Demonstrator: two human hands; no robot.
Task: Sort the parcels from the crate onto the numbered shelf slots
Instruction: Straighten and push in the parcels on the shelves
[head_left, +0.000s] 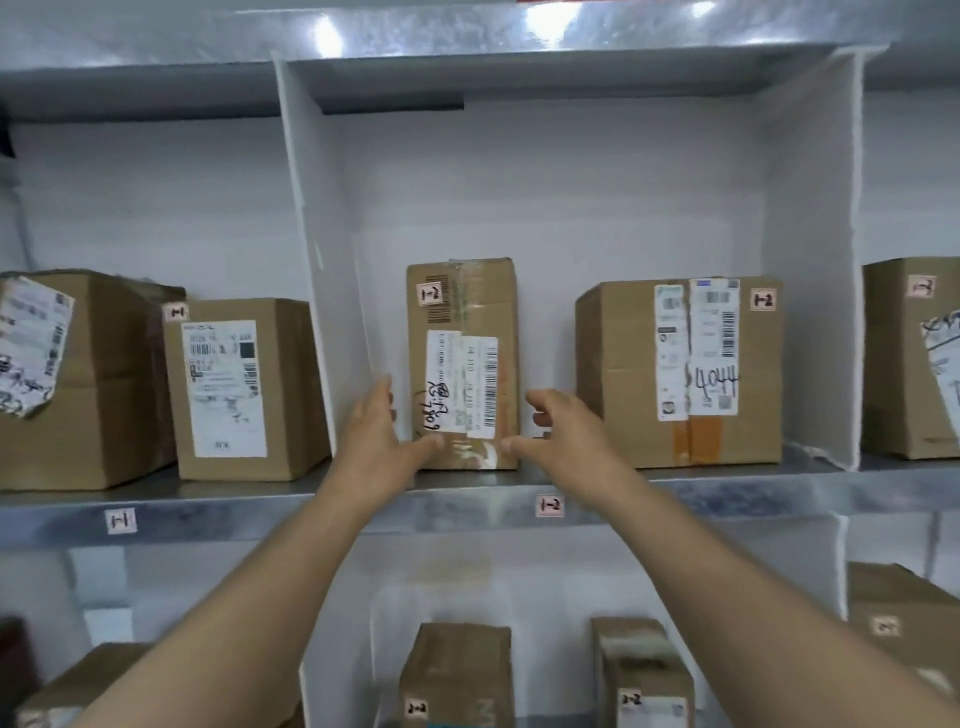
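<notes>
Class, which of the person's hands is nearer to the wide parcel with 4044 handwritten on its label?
Right. The right hand hovers just left of the 4044 parcel; the left hand lies farther left, beyond the tall parcel between them.

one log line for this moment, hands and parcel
left hand: open, left of tall parcel | right hand: open, right of it | parcel: upright in slot 1-2 | contact: unclear

Bright, glare overhead, soft blur, edges seemingly bowed
</notes>
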